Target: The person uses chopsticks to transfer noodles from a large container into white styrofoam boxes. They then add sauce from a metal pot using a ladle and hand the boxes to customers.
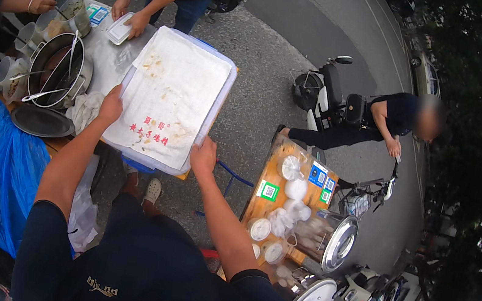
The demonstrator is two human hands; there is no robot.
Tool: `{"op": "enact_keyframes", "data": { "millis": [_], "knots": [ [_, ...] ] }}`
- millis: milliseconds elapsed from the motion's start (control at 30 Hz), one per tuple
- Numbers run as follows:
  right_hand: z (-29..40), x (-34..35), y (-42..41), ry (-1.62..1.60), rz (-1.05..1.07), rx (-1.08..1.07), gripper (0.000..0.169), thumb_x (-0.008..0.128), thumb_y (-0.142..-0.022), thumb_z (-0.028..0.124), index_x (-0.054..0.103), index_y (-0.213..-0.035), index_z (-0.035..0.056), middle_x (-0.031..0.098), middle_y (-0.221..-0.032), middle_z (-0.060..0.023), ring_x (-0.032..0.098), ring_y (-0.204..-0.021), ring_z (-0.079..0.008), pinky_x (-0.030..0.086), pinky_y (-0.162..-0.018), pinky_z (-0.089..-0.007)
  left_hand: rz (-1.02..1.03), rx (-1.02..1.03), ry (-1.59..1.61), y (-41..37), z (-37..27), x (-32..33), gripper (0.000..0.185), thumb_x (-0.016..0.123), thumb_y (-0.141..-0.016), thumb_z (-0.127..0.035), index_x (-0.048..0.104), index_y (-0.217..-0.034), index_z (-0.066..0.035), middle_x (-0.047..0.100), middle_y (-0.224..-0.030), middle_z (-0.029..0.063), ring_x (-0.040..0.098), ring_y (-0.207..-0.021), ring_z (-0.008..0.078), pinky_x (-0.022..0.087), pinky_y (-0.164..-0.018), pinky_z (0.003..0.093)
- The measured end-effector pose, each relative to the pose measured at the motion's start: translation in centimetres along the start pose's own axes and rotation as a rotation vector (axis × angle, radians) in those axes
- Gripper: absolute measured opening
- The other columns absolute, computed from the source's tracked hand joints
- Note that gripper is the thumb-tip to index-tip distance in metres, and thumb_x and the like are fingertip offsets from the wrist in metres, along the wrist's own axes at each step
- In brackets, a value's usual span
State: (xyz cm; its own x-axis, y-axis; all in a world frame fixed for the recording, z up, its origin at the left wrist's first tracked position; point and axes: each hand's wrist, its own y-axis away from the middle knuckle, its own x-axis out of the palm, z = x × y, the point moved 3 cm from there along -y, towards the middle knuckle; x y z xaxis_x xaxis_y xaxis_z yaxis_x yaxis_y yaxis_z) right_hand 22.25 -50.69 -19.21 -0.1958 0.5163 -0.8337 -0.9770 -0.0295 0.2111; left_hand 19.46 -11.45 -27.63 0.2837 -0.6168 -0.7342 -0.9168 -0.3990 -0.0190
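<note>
A large shallow plastic bin [232, 80] with blue latches lies on the table before me, a stained white cloth [175, 90] with red lettering spread over its top. My left hand [111, 107] grips the bin's left edge near the cloth's corner. On the right edge, close to the near corner, my right hand [203, 155] is closed. Left of the bin stands a divided metal pot [60, 69] with ladles in it. A crumpled white rag [85, 111] sits between the pot and my left hand, beside a dark round lid [42, 121].
Across the table, a person holds a white lidded food box [119, 31]; another person's hand reaches into plastic tubs [75, 12]. At right, a wooden table [285, 150] carries bagged tubs and steel-lidded containers [339, 244]. A person sits by a parked scooter [331, 87]. Blue plastic sheeting [12, 164] hangs at left.
</note>
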Motion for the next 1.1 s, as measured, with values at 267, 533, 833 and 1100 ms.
{"op": "enact_keyframes", "data": {
  "millis": [267,533,833,1100],
  "knots": [
    [0.0,-0.8,3.1,-0.027,0.109,0.020,0.067,0.073,-0.086,0.019,0.043,-0.144,0.0081,0.051,-0.132,-0.0216,0.053,-0.124,-0.0402,0.045,-0.104,-0.0466,-0.035,-0.040,0.034,8.4,-4.6,-3.7,0.055,0.064,-0.086,-0.007,0.051,-0.138,0.004,0.051,-0.141,0.0268,0.048,-0.133,0.0413,0.038,-0.114,0.0413],
    [2.4,-0.9,10.6,0.029,0.041,-0.546,0.052,0.072,-0.084,0.012,0.053,-0.131,0.0013,0.052,-0.122,-0.0213,0.051,-0.116,-0.0405,0.043,-0.099,-0.0482,-0.194,-0.039,-0.439,33.0,-12.0,-20.0,0.057,0.078,-0.074,-0.012,0.059,-0.128,-0.006,0.050,-0.138,0.0175,0.044,-0.131,0.0408,0.037,-0.105,0.0518],
    [11.6,6.2,17.0,-0.287,0.585,-0.947,0.032,0.069,-0.087,0.008,0.060,-0.117,-0.0001,0.059,-0.109,-0.0172,0.062,-0.098,-0.0334,0.051,-0.086,-0.0437,-0.112,-0.566,-0.670,50.5,-2.6,-28.7,0.051,0.078,-0.072,-0.011,0.053,-0.116,-0.004,0.054,-0.117,0.0162,0.053,-0.114,0.0372,0.043,-0.092,0.0482],
    [25.0,7.6,21.8,-0.406,0.746,-1.028,0.028,0.066,-0.090,0.005,0.060,-0.117,0.0001,0.059,-0.103,-0.0157,0.066,-0.083,-0.0277,0.053,-0.074,-0.0393,-0.021,-0.361,-0.487,51.7,-0.8,-32.5,0.016,0.070,-0.081,-0.012,0.058,-0.089,-0.005,0.058,-0.093,0.0147,0.060,-0.090,0.0364,0.049,-0.077,0.0481]
  ]
}}
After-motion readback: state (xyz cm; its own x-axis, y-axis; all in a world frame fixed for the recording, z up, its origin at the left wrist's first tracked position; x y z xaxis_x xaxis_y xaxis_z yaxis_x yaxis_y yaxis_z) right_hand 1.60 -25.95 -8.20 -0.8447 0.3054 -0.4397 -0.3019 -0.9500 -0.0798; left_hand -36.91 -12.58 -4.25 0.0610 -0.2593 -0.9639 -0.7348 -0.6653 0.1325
